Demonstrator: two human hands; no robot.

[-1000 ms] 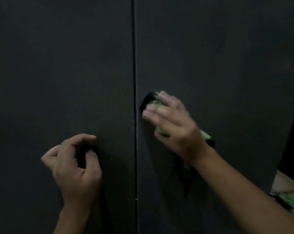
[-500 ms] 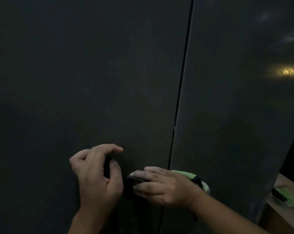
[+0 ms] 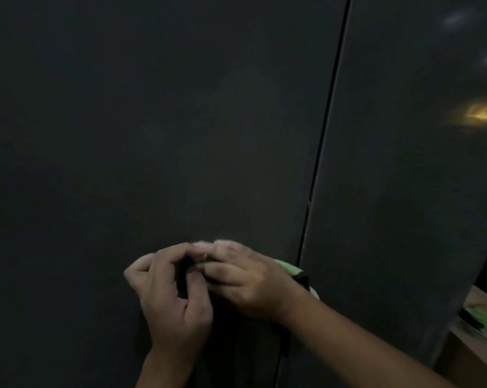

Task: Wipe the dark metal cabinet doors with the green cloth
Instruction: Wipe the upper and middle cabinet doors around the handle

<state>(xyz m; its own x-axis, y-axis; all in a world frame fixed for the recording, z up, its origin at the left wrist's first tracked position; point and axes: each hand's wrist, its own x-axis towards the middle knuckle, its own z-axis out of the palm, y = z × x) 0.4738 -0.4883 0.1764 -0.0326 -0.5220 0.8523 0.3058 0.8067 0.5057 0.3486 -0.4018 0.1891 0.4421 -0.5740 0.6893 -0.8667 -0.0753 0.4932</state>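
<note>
Two dark metal cabinet doors fill the view: the left door (image 3: 152, 135) and the right door (image 3: 404, 205), split by a slanted seam. My right hand (image 3: 245, 281) holds the green cloth (image 3: 288, 268) under its palm and presses it on the left door, just left of the seam. Only a green strip with a black edge shows behind the knuckles. My left hand (image 3: 169, 292) rests on the left door with curled fingers, and its fingertips meet those of the right hand. The gap inside its curl is dark, so I cannot see anything held there.
Beyond the right door's edge at the lower right is a wooden surface (image 3: 460, 357) with a green and black item (image 3: 478, 320) on it. A yellow light reflection (image 3: 482, 114) glows on the right door.
My right hand slid the cloth down the right door, then left across the seam onto the left door, up against my left hand. The left hand stayed put; the view swung left.
</note>
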